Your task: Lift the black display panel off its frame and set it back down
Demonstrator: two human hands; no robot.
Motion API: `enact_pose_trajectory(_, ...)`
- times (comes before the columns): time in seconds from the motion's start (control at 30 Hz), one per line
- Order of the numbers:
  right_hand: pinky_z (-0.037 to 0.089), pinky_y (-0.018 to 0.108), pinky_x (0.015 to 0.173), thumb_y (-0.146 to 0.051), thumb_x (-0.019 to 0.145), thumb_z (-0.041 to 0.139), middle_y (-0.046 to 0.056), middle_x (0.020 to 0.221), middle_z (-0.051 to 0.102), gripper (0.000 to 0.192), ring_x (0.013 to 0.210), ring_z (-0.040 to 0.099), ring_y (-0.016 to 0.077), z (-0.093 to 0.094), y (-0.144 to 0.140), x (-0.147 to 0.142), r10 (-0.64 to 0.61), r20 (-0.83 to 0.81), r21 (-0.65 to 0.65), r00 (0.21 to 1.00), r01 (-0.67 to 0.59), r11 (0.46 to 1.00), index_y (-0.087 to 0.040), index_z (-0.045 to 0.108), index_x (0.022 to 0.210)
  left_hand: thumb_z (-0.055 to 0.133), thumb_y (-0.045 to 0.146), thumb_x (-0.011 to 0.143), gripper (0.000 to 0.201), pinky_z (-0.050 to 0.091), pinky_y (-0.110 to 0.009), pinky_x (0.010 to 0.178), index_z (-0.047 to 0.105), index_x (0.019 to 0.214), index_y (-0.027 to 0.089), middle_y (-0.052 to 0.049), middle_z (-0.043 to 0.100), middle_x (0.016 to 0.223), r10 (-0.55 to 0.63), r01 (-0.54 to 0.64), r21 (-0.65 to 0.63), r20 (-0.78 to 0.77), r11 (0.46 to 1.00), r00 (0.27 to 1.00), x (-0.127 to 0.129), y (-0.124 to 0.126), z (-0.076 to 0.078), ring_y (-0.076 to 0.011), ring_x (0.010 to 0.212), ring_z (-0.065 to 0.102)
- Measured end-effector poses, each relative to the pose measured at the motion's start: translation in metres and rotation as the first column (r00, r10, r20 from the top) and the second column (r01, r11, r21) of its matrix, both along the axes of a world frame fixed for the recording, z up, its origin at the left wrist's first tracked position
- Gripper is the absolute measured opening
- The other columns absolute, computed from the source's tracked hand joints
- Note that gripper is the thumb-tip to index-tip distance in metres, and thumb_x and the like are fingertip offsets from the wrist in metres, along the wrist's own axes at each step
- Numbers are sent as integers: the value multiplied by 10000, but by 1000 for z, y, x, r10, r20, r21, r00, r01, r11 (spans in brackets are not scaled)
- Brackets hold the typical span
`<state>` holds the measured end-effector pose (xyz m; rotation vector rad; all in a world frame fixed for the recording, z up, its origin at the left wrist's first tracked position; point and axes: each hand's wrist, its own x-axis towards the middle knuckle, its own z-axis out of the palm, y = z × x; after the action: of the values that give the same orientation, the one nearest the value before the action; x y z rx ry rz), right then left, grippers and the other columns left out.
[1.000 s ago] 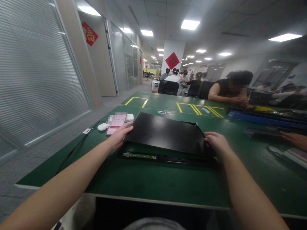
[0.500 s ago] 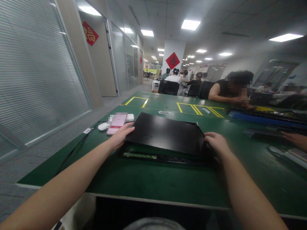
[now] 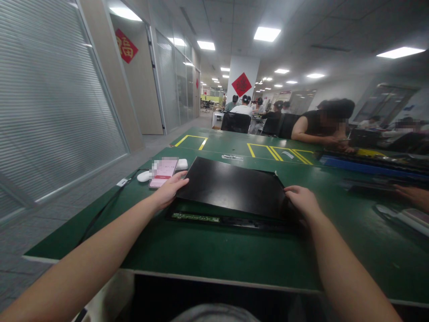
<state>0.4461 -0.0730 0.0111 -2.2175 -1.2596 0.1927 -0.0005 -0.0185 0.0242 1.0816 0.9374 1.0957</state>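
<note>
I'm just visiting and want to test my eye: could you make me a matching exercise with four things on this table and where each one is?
Things:
1. black panel
2. pink phone
3. green circuit strip
4. yellow tape lines

Places:
A. far side of the table
B. beside the left hand
C. between both hands, right hand on its other edge
D. under the panel's near edge

Pairs: 1-C, 2-B, 3-D, 4-A

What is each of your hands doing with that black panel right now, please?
Left hand: gripping the left edge of the black panel.
Right hand: gripping the panel's right edge; fingers partly hidden.
</note>
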Motion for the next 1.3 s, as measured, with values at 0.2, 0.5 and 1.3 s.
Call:
enact_pose_trajectory(0.2, 467, 303, 705, -252, 712, 639, 63, 898, 751, 247, 832, 655, 233, -2, 1, 4, 9, -12, -3, 1000, -9, 1000, -252, 801, 899, 747, 184, 762, 463, 573, -308, 704, 616, 1206, 182, -74, 760, 951, -10, 10, 7, -5, 1000, 1000, -1, 0, -2, -224, 781, 718)
enact_pose_trajectory(0.5, 471, 293, 698, -236, 713, 647, 59, 861, 752, 232, 826, 663, 235, -2, 1, 4, 1, -2, 5, 1000, -1, 1000, -243, 804, 883, 749, 174, 766, 510, 575, -302, 692, 581, 1248, 175, -83, 759, 990, -43, 43, 18, 8, 999, 999, -3, 4, -8, -205, 741, 721)
enact_pose_trajectory(1.3, 464, 295, 639, -232, 702, 645, 56, 844, 748, 224, 744, 656, 213, -10, 5, 17, -8, -63, 7, 998, 8, 1000, -237, 795, 868, 737, 162, 772, 508, 594, -309, 689, 570, 1251, 184, -77, 768, 957, -34, 34, 12, -15, 999, 999, -3, 3, -7, -210, 727, 730)
